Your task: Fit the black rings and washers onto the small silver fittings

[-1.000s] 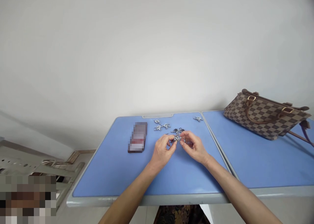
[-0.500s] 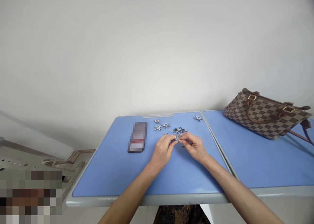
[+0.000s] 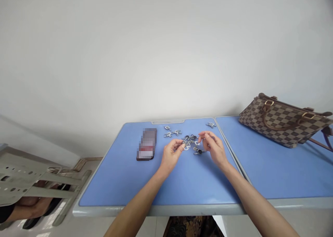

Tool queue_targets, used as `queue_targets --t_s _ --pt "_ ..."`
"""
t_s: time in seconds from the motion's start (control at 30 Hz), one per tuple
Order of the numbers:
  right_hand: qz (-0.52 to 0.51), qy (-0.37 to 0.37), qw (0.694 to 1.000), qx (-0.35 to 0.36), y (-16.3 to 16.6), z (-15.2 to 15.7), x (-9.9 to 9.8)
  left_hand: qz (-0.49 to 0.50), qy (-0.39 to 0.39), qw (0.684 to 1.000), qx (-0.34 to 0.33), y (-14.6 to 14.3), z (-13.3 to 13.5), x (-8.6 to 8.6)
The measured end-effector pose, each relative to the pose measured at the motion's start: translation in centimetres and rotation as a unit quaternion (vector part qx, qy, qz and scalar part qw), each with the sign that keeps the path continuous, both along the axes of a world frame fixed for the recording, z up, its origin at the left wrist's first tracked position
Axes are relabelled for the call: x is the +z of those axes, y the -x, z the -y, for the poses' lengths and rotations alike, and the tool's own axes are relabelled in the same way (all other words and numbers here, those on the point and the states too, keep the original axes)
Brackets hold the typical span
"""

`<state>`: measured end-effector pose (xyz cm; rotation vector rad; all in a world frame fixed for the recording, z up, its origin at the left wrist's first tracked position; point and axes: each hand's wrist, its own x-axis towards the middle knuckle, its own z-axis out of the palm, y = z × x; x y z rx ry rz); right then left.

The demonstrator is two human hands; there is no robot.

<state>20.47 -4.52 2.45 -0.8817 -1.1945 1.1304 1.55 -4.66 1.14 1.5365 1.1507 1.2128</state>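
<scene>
My left hand (image 3: 172,153) pinches a small silver metal piece (image 3: 185,143) between thumb and fingertips, above a cluster of similar parts. Its exact kind is too small to tell. My right hand (image 3: 213,147) hovers apart from it, on the right of the cluster, fingers loosely bent and seemingly holding nothing. Between and below the hands lie metal parts with round black discs (image 3: 199,152) and flat silver loops (image 3: 197,143). Farther back to the left sit a few loose silver parts (image 3: 168,134), and one more metal part (image 3: 211,125) lies near the back edge.
A phone-like dark slab (image 3: 147,140), its face blurred, lies left on the blue table (image 3: 117,181). A second table (image 3: 273,171) adjoins on the right, bearing a checkered handbag (image 3: 286,122). A wall rises behind. At lower left are a chair (image 3: 23,174) and a person's leg (image 3: 33,209).
My right hand has let go of the metal piece and moved up and right, away from my left hand. My left hand still holds a piece. The view has shifted slightly.
</scene>
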Motion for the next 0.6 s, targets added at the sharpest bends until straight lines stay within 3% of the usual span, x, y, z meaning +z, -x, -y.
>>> queue_targets --t_s 0.1,0.2,0.47,0.6 --pt "-0.115 0.043 0.992 0.008 -0.8 -0.7 0.3 0.096 0.072 0.992 -0.034 0.1 -0.6 -0.2" --pt "-0.155 0.075 0.985 0.025 -1.1 -0.9 0.3 0.137 0.112 0.982 -0.064 0.0 -0.8 0.0" --pt "-0.104 0.095 0.989 0.043 -0.6 -0.5 0.3 0.118 0.126 0.982 -0.082 -0.3 -0.7 -0.1" --pt "-0.065 0.026 0.997 0.041 -0.5 0.2 0.6 0.055 0.082 0.994 -0.054 -0.2 -0.7 -0.5"
